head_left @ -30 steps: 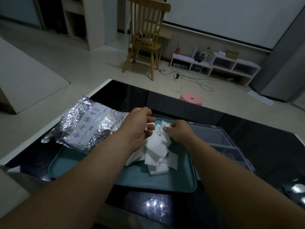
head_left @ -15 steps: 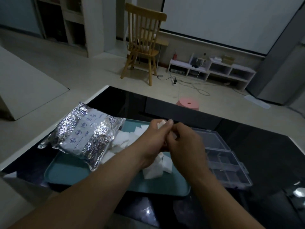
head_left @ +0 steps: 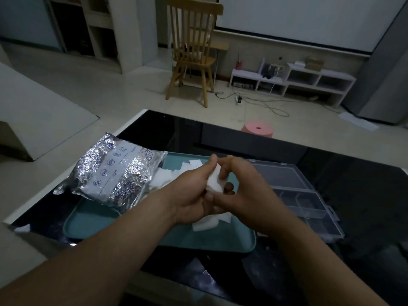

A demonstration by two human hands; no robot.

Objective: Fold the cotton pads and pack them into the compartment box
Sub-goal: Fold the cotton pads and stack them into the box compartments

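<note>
I hold one white cotton pad (head_left: pixel 215 181) between both hands above the teal tray (head_left: pixel 92 219). My left hand (head_left: pixel 192 191) pinches its left side and my right hand (head_left: pixel 245 191) grips its right side; the pad looks partly bent. Several loose white cotton pads (head_left: pixel 205 225) lie in a heap on the tray, mostly hidden under my hands. The clear compartment box (head_left: pixel 306 204) stands open just right of the tray, its compartments looking bare.
A crinkled silver foil bag (head_left: pixel 112 173) rests on the tray's left end. The black glossy table (head_left: pixel 353 195) ends at a white edge on the left. Beyond it stand a pink stool (head_left: pixel 257 128) and a wooden chair (head_left: pixel 192 49).
Both hands rose from the heap on the tray with one pad and came together; they now hold it between them, slightly more spread than half a second ago.
</note>
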